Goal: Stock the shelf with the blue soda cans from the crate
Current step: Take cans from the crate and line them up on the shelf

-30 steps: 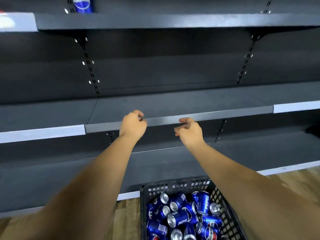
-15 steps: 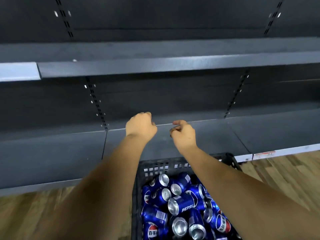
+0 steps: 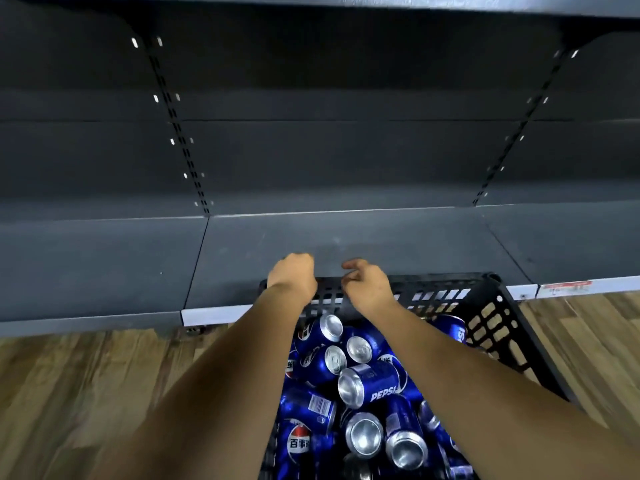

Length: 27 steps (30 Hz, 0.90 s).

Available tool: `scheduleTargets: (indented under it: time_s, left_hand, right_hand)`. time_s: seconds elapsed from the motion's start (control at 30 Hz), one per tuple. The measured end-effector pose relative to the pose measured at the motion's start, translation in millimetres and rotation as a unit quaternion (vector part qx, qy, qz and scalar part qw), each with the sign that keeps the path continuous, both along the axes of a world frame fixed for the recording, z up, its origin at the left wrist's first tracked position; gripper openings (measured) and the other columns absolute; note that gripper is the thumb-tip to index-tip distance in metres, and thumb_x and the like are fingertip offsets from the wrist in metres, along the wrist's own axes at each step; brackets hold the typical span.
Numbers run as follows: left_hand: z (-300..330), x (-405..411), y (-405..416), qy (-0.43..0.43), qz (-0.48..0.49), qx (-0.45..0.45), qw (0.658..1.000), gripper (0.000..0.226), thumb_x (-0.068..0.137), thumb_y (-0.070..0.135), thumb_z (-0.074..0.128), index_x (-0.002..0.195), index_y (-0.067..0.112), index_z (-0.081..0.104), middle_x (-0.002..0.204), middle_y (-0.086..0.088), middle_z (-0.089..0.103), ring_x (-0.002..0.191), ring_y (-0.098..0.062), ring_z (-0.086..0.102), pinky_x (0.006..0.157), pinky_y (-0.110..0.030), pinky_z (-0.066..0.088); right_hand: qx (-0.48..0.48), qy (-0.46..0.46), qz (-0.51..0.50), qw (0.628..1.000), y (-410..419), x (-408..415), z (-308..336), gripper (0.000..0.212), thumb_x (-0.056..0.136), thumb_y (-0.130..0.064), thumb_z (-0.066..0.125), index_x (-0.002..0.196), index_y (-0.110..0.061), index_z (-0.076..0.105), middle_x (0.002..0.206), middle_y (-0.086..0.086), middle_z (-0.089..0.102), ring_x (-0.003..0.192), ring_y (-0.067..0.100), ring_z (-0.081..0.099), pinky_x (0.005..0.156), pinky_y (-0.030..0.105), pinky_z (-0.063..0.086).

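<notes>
Head view: both hands [image 3: 292,277] [image 3: 367,284] curled, empty, above crate [image 3: 491,313] of cans [image 3: 372,382].

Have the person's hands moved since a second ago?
Yes. Both the left hand and right hand dropped from the middle shelf's front edge down to the far rim of the crate, above the bottom shelf.

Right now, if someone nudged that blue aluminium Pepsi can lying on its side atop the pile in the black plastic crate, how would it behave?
The blue aluminium Pepsi can lies sideways on other cans, so it would probably roll or slip. Its glossy skin looks slick. It appears unopened, so likely heavy for its size.
</notes>
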State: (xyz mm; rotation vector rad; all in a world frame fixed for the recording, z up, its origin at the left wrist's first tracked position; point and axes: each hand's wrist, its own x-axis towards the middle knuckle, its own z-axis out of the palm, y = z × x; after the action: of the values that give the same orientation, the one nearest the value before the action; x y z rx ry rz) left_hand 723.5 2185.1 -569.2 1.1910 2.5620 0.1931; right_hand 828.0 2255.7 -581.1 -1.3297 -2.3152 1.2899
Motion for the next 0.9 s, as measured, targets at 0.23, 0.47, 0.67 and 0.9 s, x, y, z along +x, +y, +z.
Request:
scheduleTargets:
  time_s: [0.23,0.47,0.67,0.9]
  left_hand:
    - [-51.3,18.3,-8.1,-0.075,-0.021,-0.007,0.997,0.028,0.090,0.003,0.048,0.115,0.004,0.060,0.118,-0.018,0.061,0.108,-0.034,0.058,0.092,-0.040,0.048]
    - [-71.1,32.6,-15.7,-0.085,-0.078,-0.035,0.993,0.030,0.090,0.006,0.047,0.117,0.008,0.060,0.120,-0.014,0.060,0.109,-0.031,0.057,0.091,-0.039,0.048]
    - [-87.2,37.8,-27.8,-0.108,-0.074,-0.066,0.989,0.034,0.091,0.007,0.048,0.124,0.007,0.055,0.126,-0.015,0.055,0.113,-0.032,0.054,0.095,-0.038,0.046]
    - [-104.0,48.6,-35.7,-0.164,-0.044,-0.045,0.984,0.030,0.092,0.006,0.043,0.116,0.005,0.062,0.118,-0.015,0.060,0.107,-0.029,0.057,0.094,-0.039,0.048]
  right_hand:
    - [0.052,-0.199,0.158,0.966,-18.0,24.2,-49.0,0.033,0.091,-0.006,0.046,0.122,-0.006,0.056,0.123,0.016,0.059,0.113,0.029,0.055,0.083,0.028,0.042]
    - [0.156,-0.344,0.329,0.866,-28.4,46.9,-70.9,0.041,0.091,-0.016,0.054,0.132,-0.014,0.048,0.133,0.009,0.050,0.123,0.027,0.048,0.093,0.033,0.042]
    - [0.242,-0.408,0.440,0.762,-40.7,50.6,-89.6,0.060,0.087,-0.009,0.058,0.140,-0.007,0.030,0.140,0.015,0.039,0.133,0.035,0.030,0.107,0.039,0.029]
    - [0.256,-0.417,0.453,0.746,-39.2,63.5,-116.4,0.081,0.087,-0.005,0.061,0.151,-0.016,0.013,0.151,0.016,0.025,0.140,0.034,0.023,0.115,0.042,0.021]
